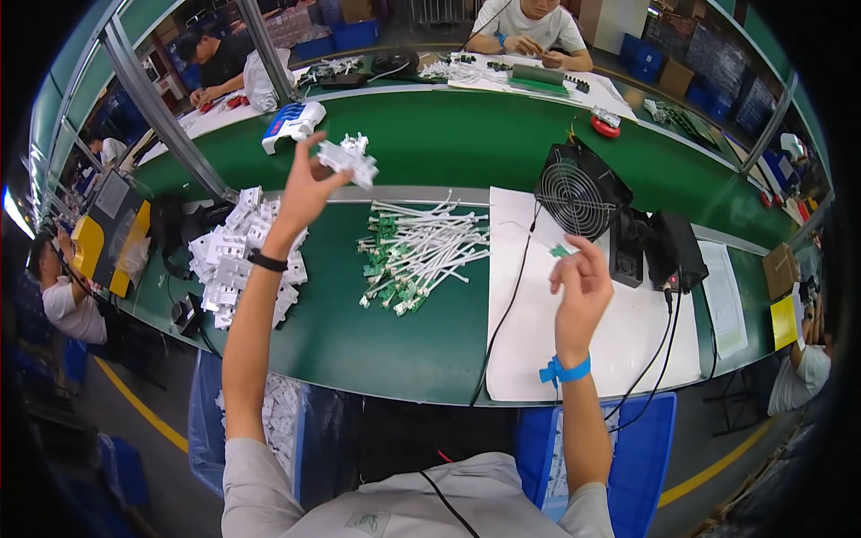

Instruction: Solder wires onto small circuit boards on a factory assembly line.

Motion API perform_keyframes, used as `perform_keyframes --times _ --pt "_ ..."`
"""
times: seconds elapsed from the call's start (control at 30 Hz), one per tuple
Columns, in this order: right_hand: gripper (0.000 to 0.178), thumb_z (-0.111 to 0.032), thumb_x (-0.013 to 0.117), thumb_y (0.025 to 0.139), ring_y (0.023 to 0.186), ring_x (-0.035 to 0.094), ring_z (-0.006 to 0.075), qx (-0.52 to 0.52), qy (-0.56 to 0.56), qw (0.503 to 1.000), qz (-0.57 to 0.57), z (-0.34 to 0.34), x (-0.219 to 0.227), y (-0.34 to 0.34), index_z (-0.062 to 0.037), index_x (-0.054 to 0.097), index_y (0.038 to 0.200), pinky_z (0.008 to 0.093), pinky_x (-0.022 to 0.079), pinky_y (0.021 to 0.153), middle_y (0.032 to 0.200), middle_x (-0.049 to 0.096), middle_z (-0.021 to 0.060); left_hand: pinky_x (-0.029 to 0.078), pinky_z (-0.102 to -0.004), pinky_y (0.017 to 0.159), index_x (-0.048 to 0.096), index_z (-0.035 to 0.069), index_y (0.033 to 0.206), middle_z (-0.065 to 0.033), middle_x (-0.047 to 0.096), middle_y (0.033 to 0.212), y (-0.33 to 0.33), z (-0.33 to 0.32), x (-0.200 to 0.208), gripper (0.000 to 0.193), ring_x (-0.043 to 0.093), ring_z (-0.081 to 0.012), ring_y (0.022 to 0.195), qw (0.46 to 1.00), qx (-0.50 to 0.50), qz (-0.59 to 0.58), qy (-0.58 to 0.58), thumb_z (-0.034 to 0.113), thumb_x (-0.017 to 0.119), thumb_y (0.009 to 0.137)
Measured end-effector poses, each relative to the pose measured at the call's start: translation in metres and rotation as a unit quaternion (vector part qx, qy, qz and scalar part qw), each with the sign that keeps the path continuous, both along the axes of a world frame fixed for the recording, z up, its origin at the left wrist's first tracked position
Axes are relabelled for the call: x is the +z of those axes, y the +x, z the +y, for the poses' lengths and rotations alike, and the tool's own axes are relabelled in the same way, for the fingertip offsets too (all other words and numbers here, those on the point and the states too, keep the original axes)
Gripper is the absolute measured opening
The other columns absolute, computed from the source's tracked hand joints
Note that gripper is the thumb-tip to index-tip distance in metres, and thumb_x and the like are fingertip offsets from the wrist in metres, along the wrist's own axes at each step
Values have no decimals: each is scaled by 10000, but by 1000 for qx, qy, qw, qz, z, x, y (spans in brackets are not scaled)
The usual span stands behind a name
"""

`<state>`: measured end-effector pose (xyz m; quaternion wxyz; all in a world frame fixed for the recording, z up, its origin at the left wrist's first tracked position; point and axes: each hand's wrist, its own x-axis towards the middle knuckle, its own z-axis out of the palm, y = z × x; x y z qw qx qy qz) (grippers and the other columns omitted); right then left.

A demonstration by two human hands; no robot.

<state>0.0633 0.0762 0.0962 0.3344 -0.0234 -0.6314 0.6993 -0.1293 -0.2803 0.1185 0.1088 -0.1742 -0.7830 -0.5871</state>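
Note:
My left hand (307, 195) is raised above the bench's back edge, its thumb and fingers closed on a white moulded plastic part (350, 160). My right hand (583, 291) hovers over a white sheet (529, 350), pinching a small green circuit board (562, 251) with a thin white lead trailing to its left. Below my left forearm lies a heap of white plastic housings (235, 269). Between my arms, on the green bench top (359, 345), is a pile of green boards with white cables (421, 251).
A black fan (578, 193) and a black box (674, 251) with cables stand on the right. Blue bins (641, 457) sit below the bench's front edge, on both sides. Across the green partition (430, 134), people work at another bench. A paper sheet (723, 296) lies far right.

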Motion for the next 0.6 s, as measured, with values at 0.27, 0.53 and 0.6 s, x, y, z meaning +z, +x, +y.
perform_keyframes --times 0.27,0.53,0.6 --pt "239 10 587 994 953 747 255 124 -34 992 -6 -7 34 20 90 626 1216 352 601 871 1040 745 223 462 -372 1092 415 73 1476 -132 614 1346 68 66 12 725 598 -230 1264 949 -248 -170 99 73 768 842" --pt "124 -9 664 949 646 641 101 213 43 969 -120 -2 28 16 75 737 1005 217 472 566 798 717 90 458 -390 1102 379 55 1425 -150 569 1371 112 102 20 812 586 -244 1287 960 -280 12 -20 64 841 758" --pt "124 -52 683 957 616 579 76 218 18 970 -105 -4 22 8 58 737 934 215 417 535 734 662 40 457 -405 1107 387 56 1421 -156 564 1382 122 105 18 814 585 -262 1296 953 -301 30 -5 72 849 751"
